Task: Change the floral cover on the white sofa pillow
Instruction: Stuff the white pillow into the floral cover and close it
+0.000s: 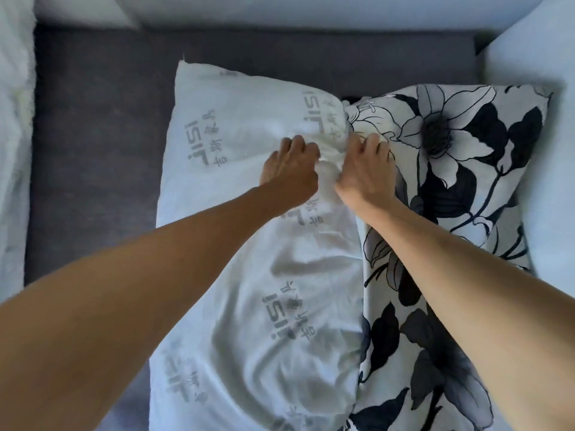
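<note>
Both hands grip pillow at floral cover.

The fingertips of the left hand and the right hand are buried in bunched fabric and motion-blurred. The white printed pillow and black-and-white floral fabric cover run off the bottom edge.

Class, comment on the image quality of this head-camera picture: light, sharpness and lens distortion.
Head view: soft, cool, even light, no glare; faint crease shadows on the white printed pillow; the black-and-white floral cover and both hands, left hand and right hand, slightly blurred; the wide lens stretches the forearms at the lower corners.
</note>
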